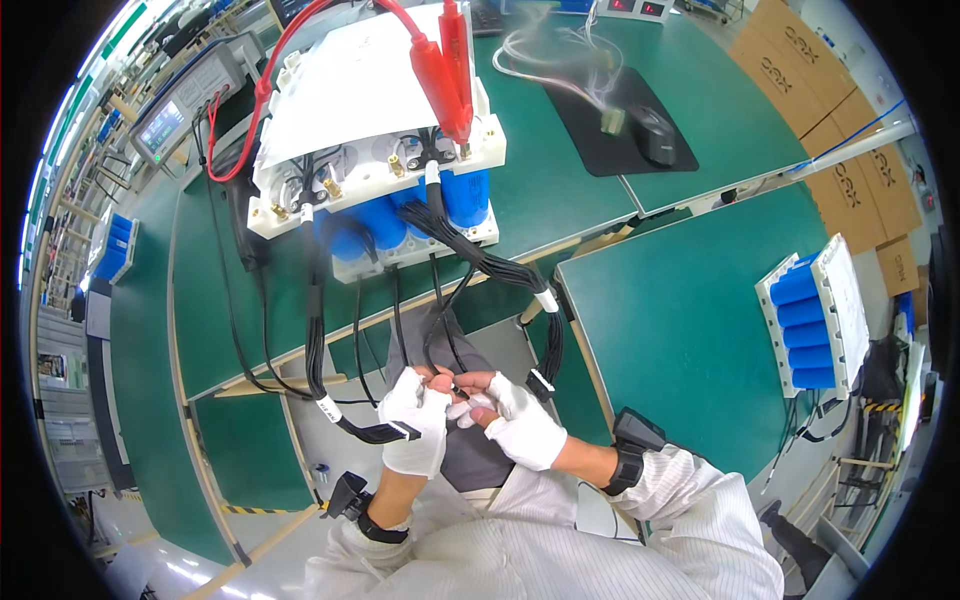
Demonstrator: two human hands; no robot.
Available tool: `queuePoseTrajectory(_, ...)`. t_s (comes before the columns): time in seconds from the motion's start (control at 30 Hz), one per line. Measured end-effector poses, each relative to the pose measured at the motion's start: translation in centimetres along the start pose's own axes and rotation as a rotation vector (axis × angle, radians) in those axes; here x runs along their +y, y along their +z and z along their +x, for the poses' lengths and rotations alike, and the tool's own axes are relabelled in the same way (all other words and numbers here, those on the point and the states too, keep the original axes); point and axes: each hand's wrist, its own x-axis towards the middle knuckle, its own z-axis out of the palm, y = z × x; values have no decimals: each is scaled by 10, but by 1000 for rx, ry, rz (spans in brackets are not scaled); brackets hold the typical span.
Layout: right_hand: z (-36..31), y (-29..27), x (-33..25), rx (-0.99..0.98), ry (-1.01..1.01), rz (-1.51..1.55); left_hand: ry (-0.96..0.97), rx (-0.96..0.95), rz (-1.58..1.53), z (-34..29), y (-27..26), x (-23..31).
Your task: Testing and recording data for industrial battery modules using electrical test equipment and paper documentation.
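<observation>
My left hand [415, 428] and my right hand [522, 428], in white gloves with bare fingertips, meet in front of my lap. Both are closed on the end of a thin black cable [437, 318] that hangs from the battery pack. Its tip is mostly hidden by my fingers. The battery pack [490, 232] has blue cylindrical cells between white plastic plates. From it hang two thick black wire bundles; the left bundle [315, 345] ends in a connector beside my left hand, and the right bundle [470, 250] ends right of my hands. Red clips [440, 92] grip the pack's terminals.
A second battery pack [808, 320] stands on the right green table [670, 330]. Behind the first pack lie a black mouse [655, 137] on a mat and loose pale wires [560, 75]. A bench instrument [185, 110] sits at left. Cardboard boxes [800, 60] are stacked far right.
</observation>
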Motion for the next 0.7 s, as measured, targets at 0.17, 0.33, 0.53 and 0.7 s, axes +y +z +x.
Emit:
queuePoseTrajectory(0.17,-9,4,2,47,-222,-272,51,18,101,-1,2,-6)
queuePoseTrajectory(0.33,-7,5,11,201,-419,-281,77,38,-71,0,3,4)
queuePoseTrajectory(0.53,-10,-2,6,165,-147,44,53,94,-161,-3,6,7)
queuePoseTrajectory(0.7,-7,-6,5,213,-184,150,49,16,-64,-5,13,11)
